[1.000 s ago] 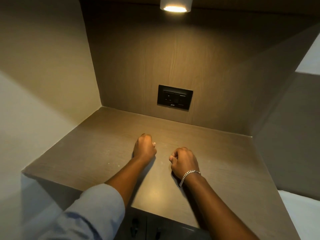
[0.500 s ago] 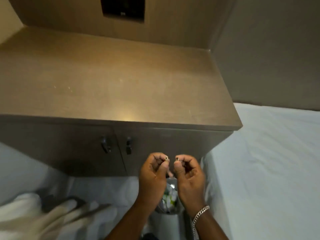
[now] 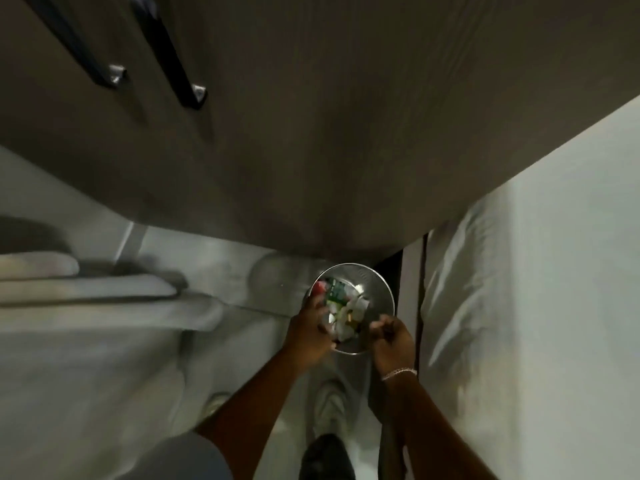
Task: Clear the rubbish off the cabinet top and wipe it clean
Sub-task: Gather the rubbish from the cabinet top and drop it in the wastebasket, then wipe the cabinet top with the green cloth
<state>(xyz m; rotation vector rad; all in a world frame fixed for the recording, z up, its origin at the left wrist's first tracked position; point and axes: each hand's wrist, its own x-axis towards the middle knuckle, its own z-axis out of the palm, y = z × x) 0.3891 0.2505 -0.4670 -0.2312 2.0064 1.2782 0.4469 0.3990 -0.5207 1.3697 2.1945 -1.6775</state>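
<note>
A round metal bin (image 3: 372,273) stands on the floor below the brown cabinet front (image 3: 311,150); the cabinet top is out of view. Inside the bin lies mixed rubbish (image 3: 349,308), with white scraps and a green and red wrapper. My left hand (image 3: 308,329) hovers over the bin's left rim, fingers loosely spread and pointing down into it, blurred. My right hand (image 3: 393,341), with a bracelet at the wrist, hangs over the bin's near right rim with its fingertips bunched together. Nothing can be made out in either hand.
Two dark door handles (image 3: 192,93) (image 3: 116,76) stick out of the cabinet front above. A white-sheeted bed (image 3: 536,271) runs along the right, close to the bin. Pale folded cloths (image 3: 104,299) lie at the left. My shoes (image 3: 330,407) are just below the bin.
My view has tipped from the cabinet top down to the floor. Both hands came off the top, pinched, and dropped to the bin; the left fingers have loosened.
</note>
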